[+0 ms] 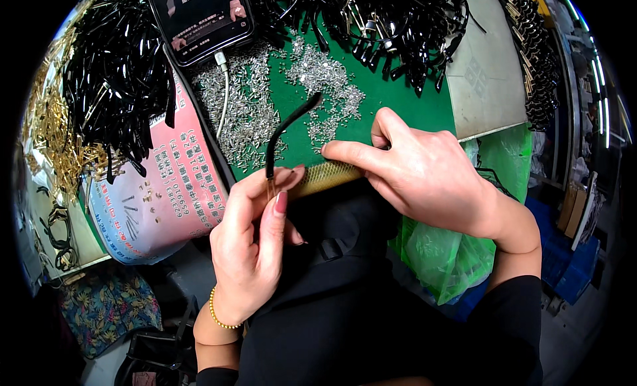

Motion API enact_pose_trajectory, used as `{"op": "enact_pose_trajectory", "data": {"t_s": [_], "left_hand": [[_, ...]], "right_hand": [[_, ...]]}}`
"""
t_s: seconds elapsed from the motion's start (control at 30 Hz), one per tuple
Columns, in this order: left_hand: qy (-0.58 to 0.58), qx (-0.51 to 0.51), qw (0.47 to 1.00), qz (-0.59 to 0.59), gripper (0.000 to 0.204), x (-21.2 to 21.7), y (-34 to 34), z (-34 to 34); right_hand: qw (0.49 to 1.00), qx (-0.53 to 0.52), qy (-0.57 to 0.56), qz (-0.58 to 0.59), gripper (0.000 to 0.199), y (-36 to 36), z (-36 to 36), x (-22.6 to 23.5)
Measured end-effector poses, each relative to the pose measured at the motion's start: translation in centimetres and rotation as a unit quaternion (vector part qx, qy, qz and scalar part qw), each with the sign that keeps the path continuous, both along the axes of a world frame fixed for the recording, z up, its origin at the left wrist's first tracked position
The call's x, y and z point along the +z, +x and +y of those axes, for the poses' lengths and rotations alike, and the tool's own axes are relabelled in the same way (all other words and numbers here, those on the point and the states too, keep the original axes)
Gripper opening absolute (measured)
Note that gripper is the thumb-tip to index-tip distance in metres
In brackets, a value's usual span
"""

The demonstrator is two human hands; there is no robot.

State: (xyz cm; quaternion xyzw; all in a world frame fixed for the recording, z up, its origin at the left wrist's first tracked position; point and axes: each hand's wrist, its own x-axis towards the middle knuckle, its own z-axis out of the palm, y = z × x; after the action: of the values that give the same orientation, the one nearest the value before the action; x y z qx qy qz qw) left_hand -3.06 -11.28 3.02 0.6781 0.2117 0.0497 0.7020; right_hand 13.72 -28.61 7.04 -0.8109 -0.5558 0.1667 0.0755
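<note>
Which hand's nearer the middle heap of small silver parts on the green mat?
Right. The right hand has a digit at the near edge of the heap; the left hand is farther off, lower and left, holding a thin black-tipped piece.

Lit by white strip lights (601, 97) at far right; furnished with green-topped worktable (424, 108), cluttered shelving (576, 80), blue crate (572, 272) below shelving; set on dim grey floor (559, 329)
</note>
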Motion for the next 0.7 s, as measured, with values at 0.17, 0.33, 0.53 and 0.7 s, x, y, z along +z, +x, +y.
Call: {"op": "enact_pose_trajectory", "data": {"t_s": [0.17, 0.33, 0.53, 0.7], "left_hand": [[0.022, 0.01, 1.0, 0.007, 0.024, -0.38, -0.3, 0.53], [0.021, 0.029, 0.999, 0.013, 0.023, -0.3, -0.33, 0.7], [0.02, 0.031, 0.999, 0.007, 0.023, -0.7, -0.41, 0.76], [0.02, 0.032, 0.999, 0.002, 0.024, -0.93, -0.33, 0.73]], "right_hand": [[1.0, 0.006, -0.026, 0.002, 0.048, 0.06, 0.55, 0.3], [0.998, -0.007, -0.059, 0.012, 0.047, 0.19, 0.59, 0.61], [1.0, 0.009, -0.01, 0.025, 0.048, 0.18, 0.58, -0.1], [0.999, -0.003, -0.043, 0.027, 0.048, 0.11, 0.94, 0.37]]}}
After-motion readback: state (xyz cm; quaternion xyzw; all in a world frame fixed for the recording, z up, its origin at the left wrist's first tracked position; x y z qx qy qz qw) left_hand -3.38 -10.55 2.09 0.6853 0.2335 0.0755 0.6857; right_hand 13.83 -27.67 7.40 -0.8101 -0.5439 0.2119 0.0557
